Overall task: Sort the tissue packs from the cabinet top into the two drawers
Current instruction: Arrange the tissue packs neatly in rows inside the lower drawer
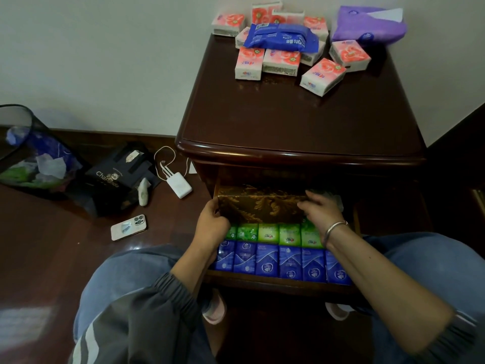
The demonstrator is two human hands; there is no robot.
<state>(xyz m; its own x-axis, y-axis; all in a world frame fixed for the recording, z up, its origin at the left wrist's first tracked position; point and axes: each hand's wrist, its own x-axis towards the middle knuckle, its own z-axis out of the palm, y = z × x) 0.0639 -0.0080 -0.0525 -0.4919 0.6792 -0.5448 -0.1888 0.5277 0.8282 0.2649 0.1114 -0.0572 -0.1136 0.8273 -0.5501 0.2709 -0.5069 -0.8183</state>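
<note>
An open drawer (275, 283) of the dark wooden cabinet (301, 122) holds a front row of blue tissue packs (266, 260), a row of green packs (267, 233) behind it and a gold patterned box (259, 206) at the back. My left hand (211, 223) grips the gold box's left end. My right hand (319, 208) holds its right end, wrist bangle showing. Several pink rose packs (322, 76) lie on the cabinet top, with a blue wipes pack (282, 36) lying on some of them and a purple tissue pack (367, 24).
On the wooden floor to the left lie a phone (128, 227), a white power bank with cable (178, 184), a black paper bag (118, 177) and a mesh waste bin (29, 153). My knees in blue jeans flank the drawer. A wall stands behind the cabinet.
</note>
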